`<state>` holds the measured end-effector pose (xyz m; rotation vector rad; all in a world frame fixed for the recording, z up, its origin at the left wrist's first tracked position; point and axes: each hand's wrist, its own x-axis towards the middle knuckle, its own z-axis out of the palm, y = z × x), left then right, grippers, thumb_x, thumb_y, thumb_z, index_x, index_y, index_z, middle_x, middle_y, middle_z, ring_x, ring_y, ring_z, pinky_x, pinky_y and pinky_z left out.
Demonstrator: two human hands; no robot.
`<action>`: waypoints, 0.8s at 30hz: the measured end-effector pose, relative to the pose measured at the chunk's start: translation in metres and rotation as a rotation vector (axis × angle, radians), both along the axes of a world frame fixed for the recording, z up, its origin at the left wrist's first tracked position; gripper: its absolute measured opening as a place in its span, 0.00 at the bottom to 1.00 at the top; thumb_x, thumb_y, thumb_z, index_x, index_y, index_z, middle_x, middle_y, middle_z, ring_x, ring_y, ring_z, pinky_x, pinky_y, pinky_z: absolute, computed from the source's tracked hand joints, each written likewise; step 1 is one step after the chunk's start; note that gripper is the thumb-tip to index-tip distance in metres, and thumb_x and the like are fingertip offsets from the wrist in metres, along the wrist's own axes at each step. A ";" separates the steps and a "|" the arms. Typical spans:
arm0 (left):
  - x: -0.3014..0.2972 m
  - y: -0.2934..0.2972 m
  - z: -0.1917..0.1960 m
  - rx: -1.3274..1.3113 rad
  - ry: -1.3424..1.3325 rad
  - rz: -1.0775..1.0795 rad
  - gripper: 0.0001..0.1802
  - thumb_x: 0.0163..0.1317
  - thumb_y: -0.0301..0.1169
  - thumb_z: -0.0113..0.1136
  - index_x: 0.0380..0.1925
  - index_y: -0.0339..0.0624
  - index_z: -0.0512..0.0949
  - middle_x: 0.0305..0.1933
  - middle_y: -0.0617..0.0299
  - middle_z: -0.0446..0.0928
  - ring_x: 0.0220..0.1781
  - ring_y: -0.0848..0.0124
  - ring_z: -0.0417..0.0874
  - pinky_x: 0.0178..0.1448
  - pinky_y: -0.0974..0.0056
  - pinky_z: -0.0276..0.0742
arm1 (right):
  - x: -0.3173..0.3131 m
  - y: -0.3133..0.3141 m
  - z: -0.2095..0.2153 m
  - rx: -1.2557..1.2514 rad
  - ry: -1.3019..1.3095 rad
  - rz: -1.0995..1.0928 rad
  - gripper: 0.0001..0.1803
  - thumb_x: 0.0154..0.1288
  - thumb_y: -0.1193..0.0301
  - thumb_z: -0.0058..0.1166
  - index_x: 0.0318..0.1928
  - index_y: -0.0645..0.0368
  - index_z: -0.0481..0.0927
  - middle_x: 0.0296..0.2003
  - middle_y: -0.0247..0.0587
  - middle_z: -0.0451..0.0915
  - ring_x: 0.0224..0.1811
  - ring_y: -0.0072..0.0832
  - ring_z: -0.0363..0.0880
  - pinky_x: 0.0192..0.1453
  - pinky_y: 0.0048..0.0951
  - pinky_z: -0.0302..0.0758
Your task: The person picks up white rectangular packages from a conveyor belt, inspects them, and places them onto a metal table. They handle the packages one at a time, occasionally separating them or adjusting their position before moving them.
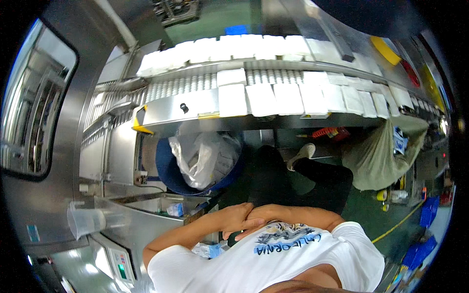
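My left hand (238,215) and my right hand (264,213) rest together in front of my belly, overlapping. The left one is closed over the right, and some right fingertips stick out below it, loosely stretched. No object shows in either hand; the overlap hides part of the fingers. Just beyond them stands a blue round bin (166,168) with a clear plastic bag (200,161) in it. Farther off, white folded packs (261,100) lie in a row along the near edge of a roller conveyor (171,88).
A second row of white packs (224,49) lines the conveyor's far side. On the left are a metal machine, a clear plastic jug (85,219) and a scale with a green display (122,270). A beige cloth sack (373,158) hangs at the right. Blue bins (420,251) stand beyond it.
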<state>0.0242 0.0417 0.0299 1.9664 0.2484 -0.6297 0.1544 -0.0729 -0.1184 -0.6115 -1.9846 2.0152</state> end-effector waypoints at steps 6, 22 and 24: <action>0.000 0.000 -0.014 0.004 0.109 -0.002 0.55 0.68 0.75 0.47 0.61 0.24 0.74 0.56 0.28 0.80 0.60 0.39 0.83 0.63 0.47 0.78 | -0.015 -0.005 -0.043 0.097 -0.014 -0.102 0.24 0.76 0.60 0.59 0.63 0.63 0.79 0.55 0.49 0.82 0.56 0.39 0.78 0.59 0.38 0.74; 0.002 0.000 -0.005 0.004 0.100 0.001 0.54 0.69 0.75 0.45 0.59 0.24 0.75 0.55 0.32 0.80 0.59 0.42 0.83 0.62 0.51 0.80 | -0.008 0.004 0.006 -0.110 0.087 -0.108 0.19 0.77 0.65 0.51 0.59 0.61 0.84 0.41 0.37 0.83 0.40 0.27 0.77 0.45 0.29 0.74; -0.001 0.002 0.002 0.006 0.058 0.004 0.54 0.70 0.74 0.45 0.59 0.23 0.75 0.55 0.32 0.80 0.58 0.42 0.83 0.62 0.51 0.80 | -0.004 0.002 0.009 -0.122 0.066 -0.074 0.19 0.77 0.65 0.51 0.59 0.61 0.84 0.41 0.37 0.83 0.40 0.27 0.77 0.45 0.29 0.74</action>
